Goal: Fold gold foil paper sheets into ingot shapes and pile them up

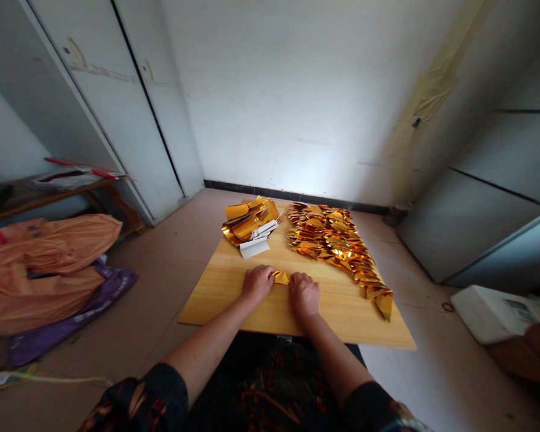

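Between my two hands lies a small folded piece of gold foil paper (281, 277), close over the wooden board. My left hand (257, 283) has its fingers closed on the left end of the foil paper. At the right end, my right hand (305, 295) grips it with curled fingers. Parts of the piece are hidden under the fingers. Beyond the left hand sits a loose pile of gold foil sheets (252, 219), some showing white backs. To the right, rows of folded gold foil pieces (328, 231) overlap one another.
The wooden board (225, 300) forms the low work surface. Orange and purple bags (45, 270) lie on the left floor beside a wooden bench. Pale cabinets (112, 90) stand at the left, a grey cabinet (490, 198) at the right. A white box (490, 312) rests at far right.
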A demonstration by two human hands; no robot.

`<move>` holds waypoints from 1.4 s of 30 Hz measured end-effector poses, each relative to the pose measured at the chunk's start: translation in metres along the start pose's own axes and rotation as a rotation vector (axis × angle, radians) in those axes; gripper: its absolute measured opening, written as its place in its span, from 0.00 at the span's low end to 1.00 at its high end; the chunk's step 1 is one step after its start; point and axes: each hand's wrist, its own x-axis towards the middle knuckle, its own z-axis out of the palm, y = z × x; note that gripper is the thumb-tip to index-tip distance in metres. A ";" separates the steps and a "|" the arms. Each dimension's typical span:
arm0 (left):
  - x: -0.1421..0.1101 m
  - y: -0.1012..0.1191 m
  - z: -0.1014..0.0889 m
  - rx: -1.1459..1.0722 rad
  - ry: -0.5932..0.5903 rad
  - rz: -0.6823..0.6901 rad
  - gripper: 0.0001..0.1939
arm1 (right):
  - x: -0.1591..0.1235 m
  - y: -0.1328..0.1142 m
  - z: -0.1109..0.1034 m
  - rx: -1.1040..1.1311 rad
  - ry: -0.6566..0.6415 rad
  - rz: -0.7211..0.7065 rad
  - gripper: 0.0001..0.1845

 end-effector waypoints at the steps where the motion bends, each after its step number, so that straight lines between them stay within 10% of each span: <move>1: 0.000 0.000 0.000 0.003 -0.008 -0.005 0.08 | 0.000 0.000 -0.001 0.002 -0.002 0.003 0.11; 31: 0.001 -0.008 -0.008 0.134 -0.005 0.232 0.12 | -0.007 0.010 -0.001 -0.080 -0.001 -0.126 0.09; 42: -0.017 0.011 -0.012 0.248 -0.072 0.214 0.12 | 0.036 0.013 -0.014 0.060 -0.199 -0.093 0.08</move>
